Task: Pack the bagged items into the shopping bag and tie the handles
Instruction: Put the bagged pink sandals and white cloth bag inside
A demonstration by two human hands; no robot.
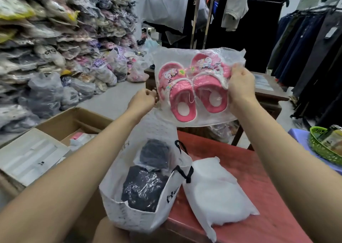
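A clear plastic bag of pink children's slippers (192,87) hangs in the air above the table. My right hand (240,81) grips its right edge and my left hand (144,98) pinches its lower left edge. Below it stands the white shopping bag (140,215) with black handles (185,172), open at the top. Two bagged dark items (146,183) lie inside it. A white opaque bagged item (216,192) lies on the red table (259,196) just right of the shopping bag.
An open cardboard box (61,131) with packages sits to the left. Stacks of bagged goods (55,48) fill the left wall. Racks of dark clothes (305,48) hang at the right. A green basket (325,148) stands at the right edge, and a dark wooden table (268,94) behind.
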